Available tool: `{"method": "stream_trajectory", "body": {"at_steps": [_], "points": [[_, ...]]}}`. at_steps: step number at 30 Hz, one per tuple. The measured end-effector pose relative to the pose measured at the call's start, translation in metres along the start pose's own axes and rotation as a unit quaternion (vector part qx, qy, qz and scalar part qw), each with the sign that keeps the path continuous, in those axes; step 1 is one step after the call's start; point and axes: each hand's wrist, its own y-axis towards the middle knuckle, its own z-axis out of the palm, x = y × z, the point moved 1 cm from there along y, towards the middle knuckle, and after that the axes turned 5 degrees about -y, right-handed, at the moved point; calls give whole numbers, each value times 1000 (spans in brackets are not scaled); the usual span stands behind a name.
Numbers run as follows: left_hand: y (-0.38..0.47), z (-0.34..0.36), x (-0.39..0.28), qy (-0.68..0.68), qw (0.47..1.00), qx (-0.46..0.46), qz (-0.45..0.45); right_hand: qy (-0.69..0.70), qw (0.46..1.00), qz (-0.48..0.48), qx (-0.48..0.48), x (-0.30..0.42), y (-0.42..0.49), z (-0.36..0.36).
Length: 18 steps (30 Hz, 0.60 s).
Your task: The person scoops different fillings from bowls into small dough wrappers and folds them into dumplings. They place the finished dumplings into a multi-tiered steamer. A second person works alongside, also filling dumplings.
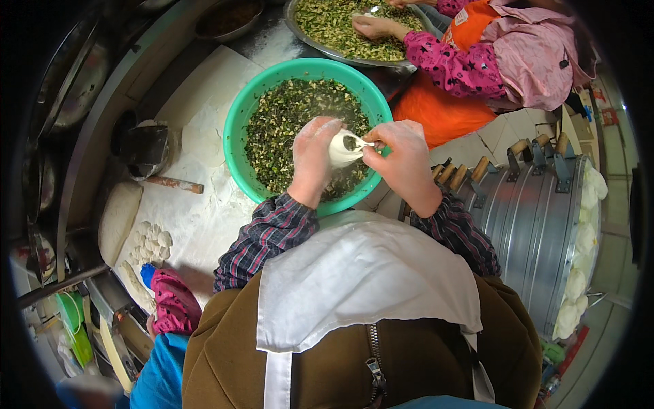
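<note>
My left hand (318, 153) cups a dough bun (341, 154) from its left side. Dark filling shows through the gap in its gathered top. With thumb and fingers, my right hand (401, 156) pinches the pleated dough edge and draws it out to the right. Both hands are above a green plastic basin (236, 171), which holds a chopped green and dark filling (273, 128). Flour dusts my fingers. The underside of the bun is hidden.
Left lie a rolling pin (176, 184), dough pieces (150, 243) and a large dough slab (120, 222) on a floured worktop (204, 225). A co-worker's hand (378, 26) is over a metal basin (296, 30). Another co-worker's sleeve (174, 301) is lower left. Stacked steamers (531, 230) stand right.
</note>
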Motion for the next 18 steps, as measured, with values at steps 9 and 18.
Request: {"method": "stream_trajectory", "body": {"at_steps": [9,18], "points": [[3,-3,4,12,1000,0,-10,-32,997,-63,-44,-1,2,-1],[4,-1,-10,155,984,85,-17,1,997,-79,-18,3,2,-4]]}}
